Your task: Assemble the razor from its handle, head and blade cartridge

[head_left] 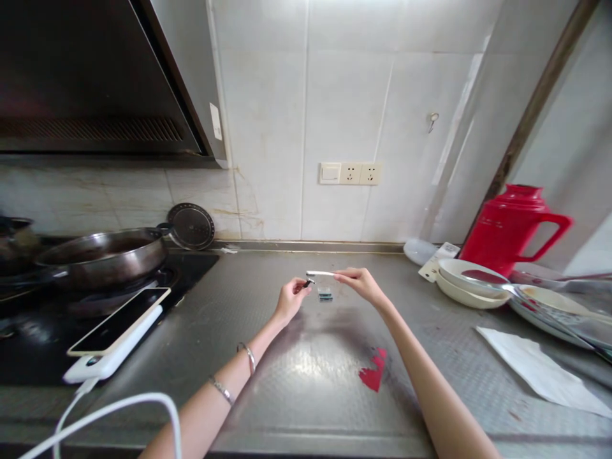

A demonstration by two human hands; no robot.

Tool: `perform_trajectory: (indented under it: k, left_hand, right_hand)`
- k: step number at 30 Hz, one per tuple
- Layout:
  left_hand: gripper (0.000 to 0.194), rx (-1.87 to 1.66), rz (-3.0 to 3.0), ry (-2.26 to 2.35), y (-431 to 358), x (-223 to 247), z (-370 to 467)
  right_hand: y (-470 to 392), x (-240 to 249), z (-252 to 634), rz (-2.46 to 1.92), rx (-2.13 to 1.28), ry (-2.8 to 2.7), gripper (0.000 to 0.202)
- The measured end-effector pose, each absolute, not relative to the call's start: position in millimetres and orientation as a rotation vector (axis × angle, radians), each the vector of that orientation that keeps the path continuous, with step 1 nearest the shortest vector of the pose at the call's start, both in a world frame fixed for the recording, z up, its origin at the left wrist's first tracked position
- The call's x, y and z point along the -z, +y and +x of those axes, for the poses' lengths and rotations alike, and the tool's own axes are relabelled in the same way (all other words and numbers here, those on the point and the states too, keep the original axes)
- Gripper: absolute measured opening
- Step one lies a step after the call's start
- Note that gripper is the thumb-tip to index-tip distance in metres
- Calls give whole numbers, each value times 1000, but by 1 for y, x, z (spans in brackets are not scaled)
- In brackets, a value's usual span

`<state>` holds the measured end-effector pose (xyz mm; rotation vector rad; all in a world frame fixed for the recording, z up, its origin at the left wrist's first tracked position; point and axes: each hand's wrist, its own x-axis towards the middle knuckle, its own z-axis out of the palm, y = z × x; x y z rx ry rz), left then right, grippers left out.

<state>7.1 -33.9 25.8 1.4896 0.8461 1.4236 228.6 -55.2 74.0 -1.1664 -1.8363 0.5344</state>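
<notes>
My left hand [290, 301] is closed, its fingertips pinching a small black piece [308, 283] with a shiny tip; it is too small to name. To its right, my right hand [358, 282] grips a slim white stick [321, 273], which looks like a toothbrush with a grey patch under its far-left end. That end hovers just above the black piece, and I cannot tell whether they touch. Below the stick, a small clear and teal object [325, 294] rests on the steel counter [306, 408].
On the left, a pan [109, 255] stands on the black hob, near a phone [119, 319] on a white power bank [115, 354] with a cable. A red flask [507, 226], stacked bowls [466, 296] and a white paper sheet [540, 370] are at right. A red sticker [373, 373] lies in front.
</notes>
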Motion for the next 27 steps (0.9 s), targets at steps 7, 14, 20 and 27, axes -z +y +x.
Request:
perform_trajectory:
  k: [7, 14, 20, 27]
  left_hand:
    - [17, -1488, 1389, 845, -38, -29, 9]
    - [19, -1436, 1364, 817, -40, -30, 9]
    - [19, -1437, 1349, 779, -44, -34, 11]
    - [20, -1419, 1323, 774, -46, -36, 13]
  right_hand:
    - [-51, -65, 231, -1183, -597, -1798, 38]
    - [-50, -64, 233, -1205, -545, -1798, 37]
    - [-53, -68, 236, -1142, -590, -1860, 36]
    - [-54, -69, 235, -1155, -571, -1824, 36]
